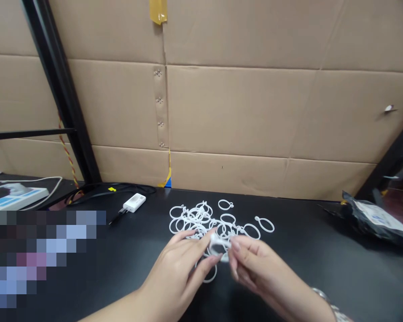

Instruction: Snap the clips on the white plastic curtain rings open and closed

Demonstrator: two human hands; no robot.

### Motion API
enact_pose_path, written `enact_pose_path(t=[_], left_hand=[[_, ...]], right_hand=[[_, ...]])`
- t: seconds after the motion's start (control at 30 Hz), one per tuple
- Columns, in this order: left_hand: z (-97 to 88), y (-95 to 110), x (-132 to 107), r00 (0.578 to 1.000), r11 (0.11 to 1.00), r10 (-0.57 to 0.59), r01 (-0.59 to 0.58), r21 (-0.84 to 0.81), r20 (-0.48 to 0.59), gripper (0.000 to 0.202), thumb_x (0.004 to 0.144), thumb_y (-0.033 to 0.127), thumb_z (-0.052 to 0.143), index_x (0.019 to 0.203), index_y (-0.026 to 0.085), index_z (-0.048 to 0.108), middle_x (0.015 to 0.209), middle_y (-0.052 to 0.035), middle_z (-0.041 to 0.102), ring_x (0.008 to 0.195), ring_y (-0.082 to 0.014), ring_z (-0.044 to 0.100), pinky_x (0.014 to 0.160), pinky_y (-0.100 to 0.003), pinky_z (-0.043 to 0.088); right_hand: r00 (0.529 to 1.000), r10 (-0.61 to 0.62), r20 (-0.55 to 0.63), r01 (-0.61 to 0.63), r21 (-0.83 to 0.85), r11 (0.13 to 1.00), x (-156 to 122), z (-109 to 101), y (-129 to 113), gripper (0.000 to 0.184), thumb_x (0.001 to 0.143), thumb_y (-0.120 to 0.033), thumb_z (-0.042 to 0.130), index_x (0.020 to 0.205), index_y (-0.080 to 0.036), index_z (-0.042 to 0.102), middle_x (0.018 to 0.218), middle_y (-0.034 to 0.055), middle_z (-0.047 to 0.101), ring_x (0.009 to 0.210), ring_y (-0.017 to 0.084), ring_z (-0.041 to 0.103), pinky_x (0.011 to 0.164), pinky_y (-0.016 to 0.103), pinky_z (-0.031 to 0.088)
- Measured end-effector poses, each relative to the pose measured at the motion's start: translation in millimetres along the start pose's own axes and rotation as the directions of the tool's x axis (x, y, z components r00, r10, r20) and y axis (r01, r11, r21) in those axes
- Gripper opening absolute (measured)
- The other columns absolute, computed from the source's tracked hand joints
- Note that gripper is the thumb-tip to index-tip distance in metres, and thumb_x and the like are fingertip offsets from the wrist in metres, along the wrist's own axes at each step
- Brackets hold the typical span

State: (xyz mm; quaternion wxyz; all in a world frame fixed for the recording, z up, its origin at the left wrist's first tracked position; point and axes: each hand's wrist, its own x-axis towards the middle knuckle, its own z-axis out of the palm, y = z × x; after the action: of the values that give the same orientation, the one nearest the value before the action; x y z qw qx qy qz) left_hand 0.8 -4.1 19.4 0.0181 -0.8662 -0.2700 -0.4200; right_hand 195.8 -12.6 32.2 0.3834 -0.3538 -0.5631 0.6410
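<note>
Between my two hands is a white plastic ring [224,258], smeared by motion, so whether it is one ring or more I cannot tell. My left hand [179,264] has its thumb and forefinger on the ring's left side. On the right side, my right hand [258,264] pinches it with thumb and fingers. Just beyond and partly under my hands lies a loose pile of thin white rings [195,217], each with a small eyelet. A few rings lie apart at the pile's right, among them a single ring [266,225].
A white adapter [134,202] with a black lead lies at the left on the black table [295,250]. Further left is a power strip [23,197]. A black plastic bag [372,221] sits at the right. Behind stands a cardboard wall [238,112], with a black metal post [58,94].
</note>
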Motion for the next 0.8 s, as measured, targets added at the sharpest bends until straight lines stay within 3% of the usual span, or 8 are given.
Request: enact_pose_path(t=[0.1, 0.13, 0.17, 0.27, 0.4, 0.53, 0.7, 0.8], left_hand=[[1.9, 0, -2, 1.000, 0.999, 0.014, -0.015, 0.046, 0.026, 0.034, 0.094, 0.021, 0.044, 0.126, 0.012, 0.048, 0.109, -0.0123, 0.069, 0.090, -0.0222, 0.068, 0.085, -0.042, 0.053], [3.7, 0, -4, 0.999, 0.998, 0.014, -0.016, 0.063, 0.028, 0.036, 0.094, 0.021, 0.044, 0.128, 0.011, 0.046, 0.110, -0.0130, 0.068, 0.091, -0.0227, 0.068, 0.085, -0.042, 0.052], [5.6, -1, -6, 0.999, 0.997, 0.011, -0.013, 0.075, 0.033, 0.038, 0.093, 0.020, 0.044, 0.130, 0.011, 0.044, 0.109, -0.0131, 0.069, 0.091, -0.0229, 0.067, 0.085, -0.043, 0.052], [10.7, -3, -11, 0.998, 0.996, -0.003, -0.003, 0.091, 0.058, 0.043, 0.091, 0.016, 0.045, 0.133, 0.011, 0.040, 0.111, -0.0131, 0.068, 0.092, -0.0228, 0.066, 0.085, -0.042, 0.053], [12.0, -4, -13, 0.993, 0.996, -0.001, -0.009, 0.086, 0.117, 0.045, 0.090, 0.013, 0.044, 0.135, 0.012, 0.038, 0.116, -0.0127, 0.065, 0.099, -0.0217, 0.064, 0.085, -0.039, 0.054], [11.0, -4, -12, 0.989, 0.995, 0.011, -0.026, 0.100, 0.147, 0.044, 0.089, 0.012, 0.045, 0.132, 0.011, 0.041, 0.119, -0.0137, 0.063, 0.105, -0.0230, 0.061, 0.087, -0.040, 0.054], [10.3, -3, -9, 0.988, 0.993, 0.012, -0.029, 0.111, 0.152, 0.041, 0.089, 0.012, 0.045, 0.130, 0.008, 0.043, 0.117, -0.0149, 0.064, 0.105, -0.0231, 0.061, 0.086, -0.040, 0.054], [10.0, -3, -9, 0.989, 0.994, 0.002, -0.018, 0.106, 0.150, 0.041, 0.089, 0.012, 0.045, 0.129, 0.008, 0.044, 0.117, -0.0146, 0.064, 0.104, -0.0229, 0.062, 0.086, -0.040, 0.055]], right_hand=[[0.960, -0.173, -0.222, 0.064, -0.425, 0.903, 2, -32, -25, 0.043, 0.094, -0.050, 0.034, 0.068, -0.020, 0.048, 0.050, -0.0073, 0.030, 0.046, 0.010, 0.025, 0.046, 0.023, 0.024], [0.931, -0.235, -0.281, 0.000, -0.642, 0.767, 2, -44, -31, 0.044, 0.095, -0.050, 0.027, 0.070, -0.020, 0.049, 0.050, -0.0067, 0.031, 0.046, 0.011, 0.028, 0.046, 0.024, 0.026], [0.912, -0.279, -0.301, -0.112, -0.837, 0.536, 3, -57, -35, 0.046, 0.096, -0.049, 0.024, 0.070, -0.020, 0.051, 0.050, -0.0055, 0.035, 0.046, 0.012, 0.033, 0.047, 0.024, 0.028], [0.867, -0.329, -0.375, -0.270, -0.907, 0.323, 5, -94, -36, 0.033, 0.088, -0.037, 0.047, 0.061, -0.019, 0.051, 0.057, 0.0018, 0.052, 0.055, 0.017, 0.048, 0.057, 0.030, 0.032], [0.808, -0.378, -0.452, -0.425, -0.891, 0.158, 6, -123, -23, 0.022, 0.082, -0.022, 0.051, 0.060, -0.017, 0.052, 0.061, 0.0093, 0.058, 0.067, 0.028, 0.056, 0.066, 0.038, 0.032], [0.824, -0.352, -0.444, -0.426, -0.895, 0.130, 9, -124, -20, 0.011, 0.083, -0.023, 0.051, 0.077, -0.016, 0.057, 0.074, 0.0107, 0.061, 0.072, 0.027, 0.059, 0.069, 0.037, 0.036], [0.942, -0.160, -0.294, -0.250, -0.936, 0.247, 15, -107, -14, 0.018, 0.076, -0.037, 0.064, 0.082, -0.021, 0.060, 0.076, 0.0013, 0.057, 0.067, 0.016, 0.055, 0.059, 0.024, 0.041], [0.957, -0.104, -0.270, -0.228, -0.926, 0.301, 16, -104, -6, 0.019, 0.072, -0.034, 0.068, 0.079, -0.020, 0.059, 0.077, 0.0012, 0.054, 0.067, 0.016, 0.053, 0.059, 0.025, 0.041]])
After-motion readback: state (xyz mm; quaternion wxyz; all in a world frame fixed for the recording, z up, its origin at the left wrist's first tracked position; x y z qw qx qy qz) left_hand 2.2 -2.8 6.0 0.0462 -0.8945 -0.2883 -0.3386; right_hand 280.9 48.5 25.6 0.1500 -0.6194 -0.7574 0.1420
